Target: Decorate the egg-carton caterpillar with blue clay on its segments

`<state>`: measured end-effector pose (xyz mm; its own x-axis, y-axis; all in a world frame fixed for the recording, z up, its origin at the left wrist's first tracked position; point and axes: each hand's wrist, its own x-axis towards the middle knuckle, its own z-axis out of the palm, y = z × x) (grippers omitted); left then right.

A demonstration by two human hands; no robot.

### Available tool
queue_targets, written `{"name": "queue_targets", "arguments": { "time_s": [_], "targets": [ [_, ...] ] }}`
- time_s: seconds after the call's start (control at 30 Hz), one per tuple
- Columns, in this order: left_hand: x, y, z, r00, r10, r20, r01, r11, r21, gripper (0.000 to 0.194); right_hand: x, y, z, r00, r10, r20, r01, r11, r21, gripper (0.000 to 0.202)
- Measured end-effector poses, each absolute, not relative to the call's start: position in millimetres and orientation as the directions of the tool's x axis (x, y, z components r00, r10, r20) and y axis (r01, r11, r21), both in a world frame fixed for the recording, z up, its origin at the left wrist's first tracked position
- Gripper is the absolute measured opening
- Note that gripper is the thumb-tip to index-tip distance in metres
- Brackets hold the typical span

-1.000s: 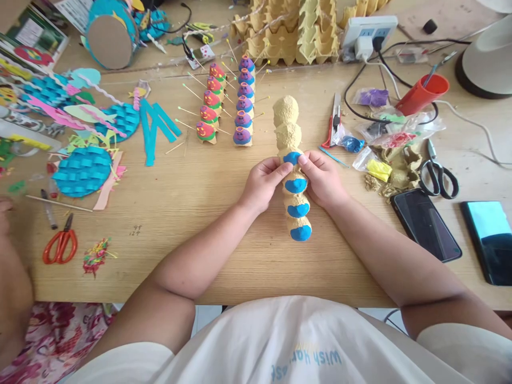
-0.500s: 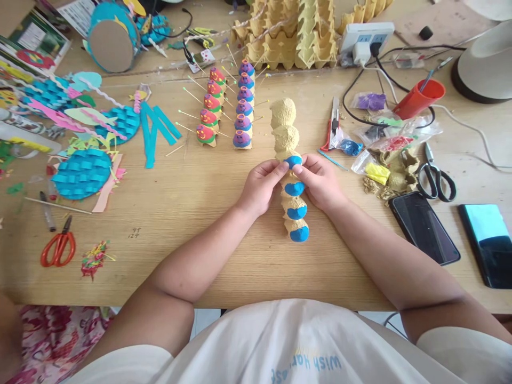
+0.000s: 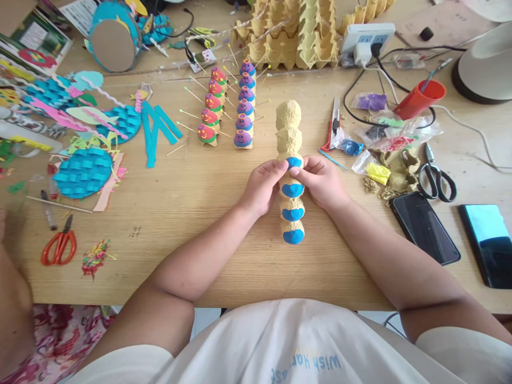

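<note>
A strip of yellow egg-carton cups (image 3: 288, 140) lies lengthwise on the wooden table (image 3: 224, 256). Its nearer cups carry caps of blue clay (image 3: 293, 189); the two far cups are bare. My left hand (image 3: 262, 186) and my right hand (image 3: 320, 181) grip the strip from either side. Both thumbs and fingertips press on the farthest blue cap, between the bare cups and the capped ones.
Two finished rows, one red (image 3: 210, 114) and one purple (image 3: 244, 109), stand behind with pins. Clay bags (image 3: 372, 144), a utility knife (image 3: 334, 122), black scissors (image 3: 436, 173) and two phones (image 3: 424, 226) lie right. Blue paper crafts (image 3: 82, 170) and red scissors (image 3: 60, 245) lie left. Another person's arm (image 3: 14, 298) shows at lower left.
The near end of the strip has swung slightly left, so it lies straighter. My fingers have shifted a little on the farthest blue cap.
</note>
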<state>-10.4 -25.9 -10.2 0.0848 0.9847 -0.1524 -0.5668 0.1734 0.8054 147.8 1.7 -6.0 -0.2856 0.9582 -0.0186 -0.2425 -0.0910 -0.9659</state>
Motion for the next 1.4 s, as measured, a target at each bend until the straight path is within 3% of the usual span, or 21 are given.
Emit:
{"name": "queue_targets", "arguments": {
  "time_s": [0.13,0.33,0.77,1.0,1.4],
  "targets": [
    [-10.8,-24.2,-11.0,0.072,0.975,-0.209,-0.532,0.215,0.819,0.058,146.8,0.9,-7.8,-0.293,0.956,-0.001,-0.271,-0.084,-0.959,0.068],
    [-11.4,-25.1,-11.2,0.106,0.986,-0.131,-0.556,0.168,0.814,0.059,144.3,-4.7,-7.4,-0.283,0.959,-0.005,-0.341,-0.105,-0.934,0.069],
    [-9.7,-26.8,-13.8,0.128,0.983,-0.132,-0.537,0.181,0.824,0.05,136.3,-17.6,-2.4,-0.204,0.974,-0.099,-0.427,-0.18,-0.886,0.072],
    [-11.4,-27.4,-13.7,0.159,0.98,-0.119,-0.563,0.189,0.804,0.055,140.0,-15.6,-6.0,-0.28,0.941,-0.189,-0.473,-0.306,-0.826,0.065],
    [-13.6,-27.2,-12.6,0.172,0.97,-0.169,-0.555,0.237,0.797,0.053,144.0,-12.2,-4.8,-0.396,0.903,-0.169,-0.492,-0.364,-0.791,0.067]
  ]
}}
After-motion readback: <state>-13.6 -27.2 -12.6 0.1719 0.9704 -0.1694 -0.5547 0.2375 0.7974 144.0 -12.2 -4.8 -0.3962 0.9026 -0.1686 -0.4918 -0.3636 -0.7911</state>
